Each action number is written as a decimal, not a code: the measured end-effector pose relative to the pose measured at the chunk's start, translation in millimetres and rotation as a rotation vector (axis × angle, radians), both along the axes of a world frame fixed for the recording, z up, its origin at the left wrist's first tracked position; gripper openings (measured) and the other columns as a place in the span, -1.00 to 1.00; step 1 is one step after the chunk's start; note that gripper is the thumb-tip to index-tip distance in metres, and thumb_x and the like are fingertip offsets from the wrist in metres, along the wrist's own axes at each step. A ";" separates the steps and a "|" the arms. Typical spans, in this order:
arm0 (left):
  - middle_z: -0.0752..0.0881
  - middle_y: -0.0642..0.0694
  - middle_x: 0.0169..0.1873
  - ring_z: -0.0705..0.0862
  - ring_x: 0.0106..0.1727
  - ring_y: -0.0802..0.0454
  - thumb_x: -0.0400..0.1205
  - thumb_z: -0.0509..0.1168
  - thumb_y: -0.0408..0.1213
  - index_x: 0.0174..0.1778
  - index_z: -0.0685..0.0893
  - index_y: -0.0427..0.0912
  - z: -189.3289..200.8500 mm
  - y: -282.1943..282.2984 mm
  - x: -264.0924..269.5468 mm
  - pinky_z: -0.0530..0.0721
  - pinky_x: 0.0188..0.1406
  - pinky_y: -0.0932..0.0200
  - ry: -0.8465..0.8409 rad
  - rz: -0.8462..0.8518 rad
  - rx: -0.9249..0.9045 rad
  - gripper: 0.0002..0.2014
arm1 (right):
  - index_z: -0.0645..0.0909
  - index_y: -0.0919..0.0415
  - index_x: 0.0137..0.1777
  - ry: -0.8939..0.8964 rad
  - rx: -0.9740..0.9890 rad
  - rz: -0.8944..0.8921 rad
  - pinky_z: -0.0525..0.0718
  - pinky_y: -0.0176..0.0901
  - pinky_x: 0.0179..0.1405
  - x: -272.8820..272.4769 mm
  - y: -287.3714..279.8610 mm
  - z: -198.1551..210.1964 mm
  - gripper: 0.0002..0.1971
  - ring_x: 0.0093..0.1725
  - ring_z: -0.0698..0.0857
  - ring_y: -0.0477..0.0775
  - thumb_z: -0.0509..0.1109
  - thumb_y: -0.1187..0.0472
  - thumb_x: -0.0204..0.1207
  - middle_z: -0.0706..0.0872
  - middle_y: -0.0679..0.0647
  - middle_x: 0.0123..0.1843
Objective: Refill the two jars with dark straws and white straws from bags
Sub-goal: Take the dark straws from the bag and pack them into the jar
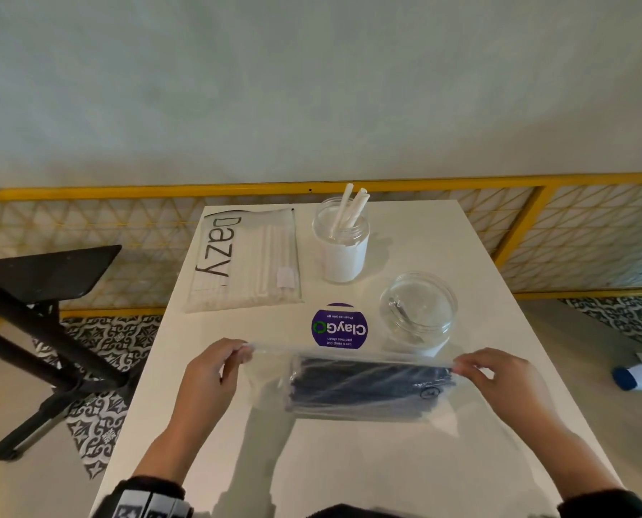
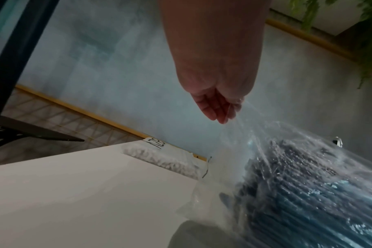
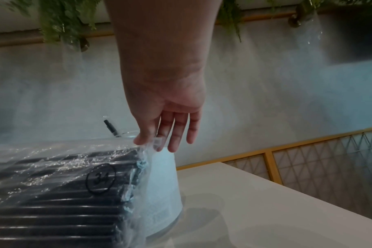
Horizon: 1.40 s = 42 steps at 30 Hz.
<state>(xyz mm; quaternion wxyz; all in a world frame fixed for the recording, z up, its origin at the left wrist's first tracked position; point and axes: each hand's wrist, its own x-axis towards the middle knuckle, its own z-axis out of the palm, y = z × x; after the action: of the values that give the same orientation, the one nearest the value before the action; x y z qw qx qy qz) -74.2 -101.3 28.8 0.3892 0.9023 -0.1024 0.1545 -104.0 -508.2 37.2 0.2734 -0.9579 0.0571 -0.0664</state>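
A clear plastic bag of dark straws (image 1: 368, 386) (image 2: 308, 193) (image 3: 60, 193) hangs just above the white table (image 1: 349, 461). My left hand (image 1: 237, 355) (image 2: 225, 110) pinches its upper left corner. My right hand (image 1: 465, 368) (image 3: 153, 142) pinches the upper right corner between thumb and forefinger, the other fingers straight. Behind the bag stands a clear jar (image 1: 418, 312) with one or two dark straws in it. Farther back is a second jar (image 1: 341, 241) holding a few white straws. A flat bag of white straws (image 1: 244, 256) (image 2: 170, 161) marked "Dazy" lies at the back left.
A round purple sticker (image 1: 339, 326) is on the table between the jars and the held bag. A yellow-framed lattice rail (image 1: 536, 233) runs behind the table. A black stool (image 1: 47, 312) stands on the floor to the left. A blue-and-white object (image 1: 640, 375) shows at the right edge.
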 end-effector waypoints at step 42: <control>0.42 0.38 0.21 0.52 -0.29 0.38 0.59 0.20 -0.38 0.48 0.45 0.10 0.0 -27.6 -9.9 0.47 -0.13 0.54 0.513 -0.272 0.311 -0.47 | 0.57 0.11 0.08 0.290 -0.170 0.666 0.40 -0.18 -0.10 28.4 150.1 7.2 -0.74 0.07 0.63 0.09 0.45 0.06 0.45 0.71 0.07 0.08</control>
<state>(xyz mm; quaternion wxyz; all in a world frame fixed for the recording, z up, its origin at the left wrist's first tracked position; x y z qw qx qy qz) -84.1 -128.9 28.8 0.2769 0.9385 -0.1430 -0.1485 -75.6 -358.1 44.4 0.1887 -0.9427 -0.2250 0.1582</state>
